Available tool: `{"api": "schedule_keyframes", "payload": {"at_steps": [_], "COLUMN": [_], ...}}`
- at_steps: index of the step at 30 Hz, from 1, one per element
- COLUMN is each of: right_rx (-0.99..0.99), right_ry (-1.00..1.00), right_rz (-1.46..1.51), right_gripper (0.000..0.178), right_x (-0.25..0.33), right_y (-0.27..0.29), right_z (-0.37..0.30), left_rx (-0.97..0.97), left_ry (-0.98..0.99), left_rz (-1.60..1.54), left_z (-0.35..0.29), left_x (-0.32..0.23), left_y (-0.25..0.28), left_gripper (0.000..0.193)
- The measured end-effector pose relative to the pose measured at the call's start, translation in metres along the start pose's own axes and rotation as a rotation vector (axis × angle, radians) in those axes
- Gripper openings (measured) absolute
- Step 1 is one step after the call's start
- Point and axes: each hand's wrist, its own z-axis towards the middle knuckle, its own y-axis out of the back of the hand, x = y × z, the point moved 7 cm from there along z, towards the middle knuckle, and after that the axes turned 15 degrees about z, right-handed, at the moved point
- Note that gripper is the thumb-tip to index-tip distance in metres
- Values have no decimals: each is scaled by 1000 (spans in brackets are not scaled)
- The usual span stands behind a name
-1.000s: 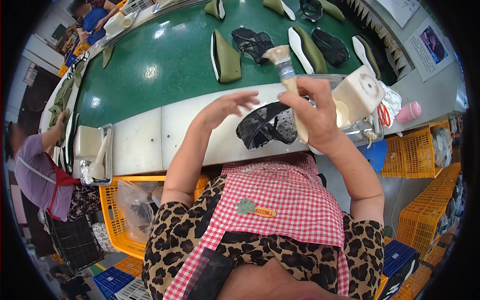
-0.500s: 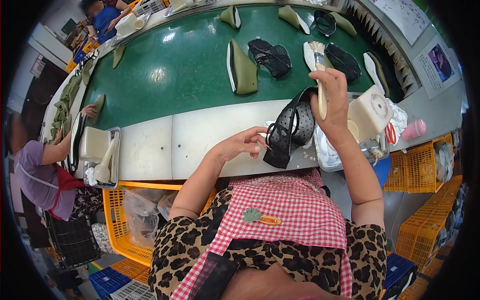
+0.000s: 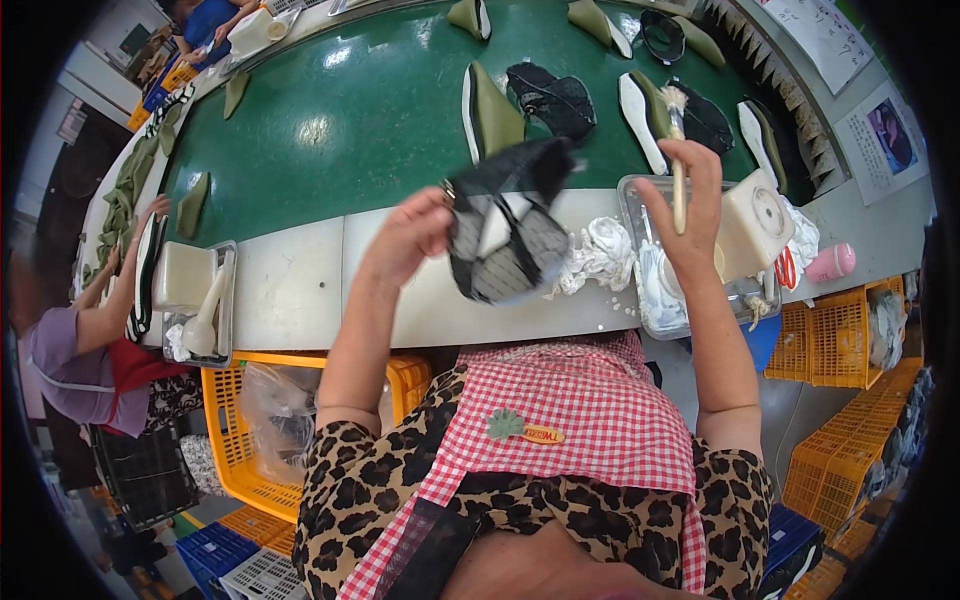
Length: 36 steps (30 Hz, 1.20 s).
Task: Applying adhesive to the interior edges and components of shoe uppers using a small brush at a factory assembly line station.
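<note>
My left hand [image 3: 408, 238] is closed on the edge of a black mesh shoe upper [image 3: 512, 262], held up over the bench's near edge and blurred by motion. Between the thumb and fingers of my right hand [image 3: 698, 215] is a wooden-handled brush [image 3: 679, 190], its pale bristles pointing up and away. Below that hand lies a clear tray [image 3: 668, 325] smeared with white paste, with a white square tub [image 3: 757, 225] tilted in it. Crumpled white cloth [image 3: 603, 250] sits between the upper and the tray.
The green work surface [image 3: 330, 130] carries olive shoe pieces with white edges [image 3: 495, 115] and black uppers [image 3: 555, 100]. A pink bottle [image 3: 832, 262] stands right of the tray. Yellow crates [image 3: 235, 425] are below the bench. A co-worker in purple [image 3: 85, 350] works at the left.
My left hand has lifted the shoe upper up and to the left, out of my right hand's reach. The right hand has moved slightly right with the brush.
</note>
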Motion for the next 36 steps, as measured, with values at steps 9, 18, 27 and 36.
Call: {"api": "schedule_keyframes", "payload": {"at_steps": [9,18,27,36], "right_rx": [17,142,489,459], "right_ry": [-248,-322,31,-35], "right_rz": [15,-144,-409,-373], "right_gripper": [24,21,28,52], "right_x": [-15,-26,-43,-26], "right_y": [37,65,52,68], "right_z": [-79,-147,-175,-186], "left_rx": [-271,-723,-173,-94], "left_ry": [-27,362,-267,-615], "left_rz": [-274,-21,832,1485], "left_z": [72,71,51,78], "left_x": [-13,109,35,70], "left_y": [172,228,-80,-215], "left_gripper": [11,27,28,50]}}
